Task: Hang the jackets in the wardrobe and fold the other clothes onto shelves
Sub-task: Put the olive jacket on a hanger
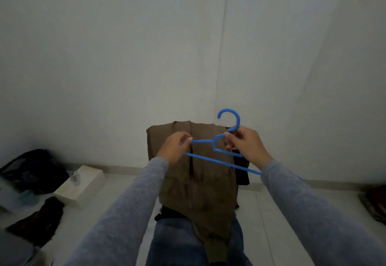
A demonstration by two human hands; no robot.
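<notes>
I hold the blue hanger (217, 152) up in front of me with both hands. My left hand (174, 147) pinches the end of one shoulder arm between thumb and fingertips, closed on the plastic. My right hand (244, 145) wraps around the neck just under the hook, fingers curled shut on it. The hook points up toward the white wall (125, 56); the long lower bar runs down and to my right, passing behind my right sleeve.

The brown jacket (194, 173) lies draped over my lap (it seems to rest on other dark clothing, though I cannot tell what), collar end away from me, with the hanger above it and not yet inside it.

The likely trouble, as I judge it, is the threading. My left pinch is light and sits at the very tip, so if I push that arm into a shoulder the tip may snag on the fabric or lining and twist out of my fingers. The jacket is loose on my knees and could slide toward the floor (271, 213) once I lift one side. No wardrobe is in view, so I would carry it there half-hung, and a shoulder seated only shallowly could slip off the sloping arm.
</notes>
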